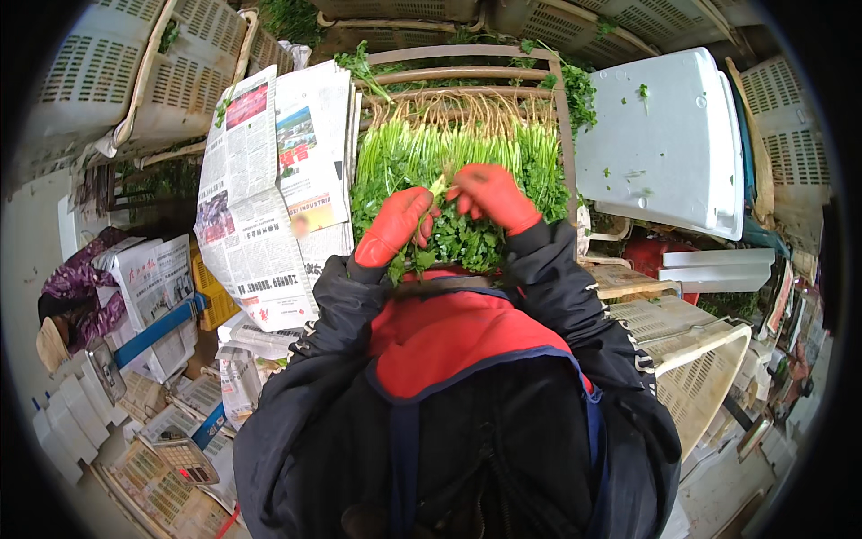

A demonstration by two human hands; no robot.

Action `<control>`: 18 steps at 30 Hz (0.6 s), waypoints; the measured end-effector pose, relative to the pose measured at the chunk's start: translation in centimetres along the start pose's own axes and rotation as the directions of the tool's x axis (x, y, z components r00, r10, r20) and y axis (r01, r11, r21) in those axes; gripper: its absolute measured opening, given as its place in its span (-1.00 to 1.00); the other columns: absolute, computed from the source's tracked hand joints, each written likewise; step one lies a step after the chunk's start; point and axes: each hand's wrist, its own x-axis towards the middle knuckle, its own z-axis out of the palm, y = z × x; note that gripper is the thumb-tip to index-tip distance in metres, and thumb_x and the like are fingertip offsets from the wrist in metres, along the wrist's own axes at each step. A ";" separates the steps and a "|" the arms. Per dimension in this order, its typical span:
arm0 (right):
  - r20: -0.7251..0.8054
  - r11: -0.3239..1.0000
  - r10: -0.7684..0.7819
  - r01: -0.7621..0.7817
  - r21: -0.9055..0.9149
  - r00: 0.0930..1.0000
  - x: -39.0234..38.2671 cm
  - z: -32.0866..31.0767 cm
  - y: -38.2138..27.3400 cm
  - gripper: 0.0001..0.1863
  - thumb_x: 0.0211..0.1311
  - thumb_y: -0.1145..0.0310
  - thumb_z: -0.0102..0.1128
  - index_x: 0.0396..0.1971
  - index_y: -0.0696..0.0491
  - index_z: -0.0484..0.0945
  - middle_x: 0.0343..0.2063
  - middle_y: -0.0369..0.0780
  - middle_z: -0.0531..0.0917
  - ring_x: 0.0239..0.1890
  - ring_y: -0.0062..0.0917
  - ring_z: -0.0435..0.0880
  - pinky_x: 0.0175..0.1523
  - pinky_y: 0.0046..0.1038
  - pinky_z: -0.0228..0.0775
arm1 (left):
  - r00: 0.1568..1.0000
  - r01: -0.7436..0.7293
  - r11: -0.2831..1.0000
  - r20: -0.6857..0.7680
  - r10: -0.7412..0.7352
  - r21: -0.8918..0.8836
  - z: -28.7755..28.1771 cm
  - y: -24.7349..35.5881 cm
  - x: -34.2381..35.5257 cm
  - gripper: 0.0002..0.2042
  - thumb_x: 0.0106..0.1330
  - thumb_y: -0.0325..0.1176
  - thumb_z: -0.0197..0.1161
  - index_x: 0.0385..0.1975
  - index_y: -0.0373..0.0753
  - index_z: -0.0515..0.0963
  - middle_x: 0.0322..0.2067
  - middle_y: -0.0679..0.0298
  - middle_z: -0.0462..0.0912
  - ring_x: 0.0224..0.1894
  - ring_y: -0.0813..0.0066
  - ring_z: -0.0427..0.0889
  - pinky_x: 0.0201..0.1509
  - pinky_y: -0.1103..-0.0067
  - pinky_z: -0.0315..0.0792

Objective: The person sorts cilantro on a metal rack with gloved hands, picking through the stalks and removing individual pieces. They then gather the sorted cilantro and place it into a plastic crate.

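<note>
Dark jacket (pixel 485 440) and red apron (pixel 458 337) with blue edging occupy the position nearest the camera. Both sleeves extend forward to two hands in red gloves. Left hand (pixel 400 225): closed around a small leafy sprig (pixel 438 189), its pale end directed away from the body and its leaves hanging below the fingers. Right hand (pixel 494 193): fingers curled beside the pale end of the sprig; whether they grip it cannot be determined.

Beneath and beyond the hands, a dense layer of leafy greens (pixel 431 148) lies in a brown frame (pixel 564 135), leaves toward the body, pale stems between, brown roots at the far side. Newspaper sheets (pixel 238 193) lie along the left of the greens. A white panel (pixel 660 144) with scattered leaf fragments is positioned to the right. Slotted plastic crates (pixel 193 72) stand beyond the frame.
</note>
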 end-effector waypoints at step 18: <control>-0.177 0.986 -0.160 0.167 0.025 0.971 -0.7 2.7 2.5 -0.78 0.28 0.36 0.05 -0.26 0.14 0.64 -0.37 -0.23 0.64 -0.40 -0.61 0.58 -0.27 -0.58 0.40 | 0.619 -0.017 0.651 -0.503 0.603 0.759 -3.5 0.0 3.0 -0.68 0.25 -0.24 0.17 -0.12 -0.33 0.50 -0.31 -0.05 0.62 -0.24 0.03 0.60 -0.17 0.30 0.46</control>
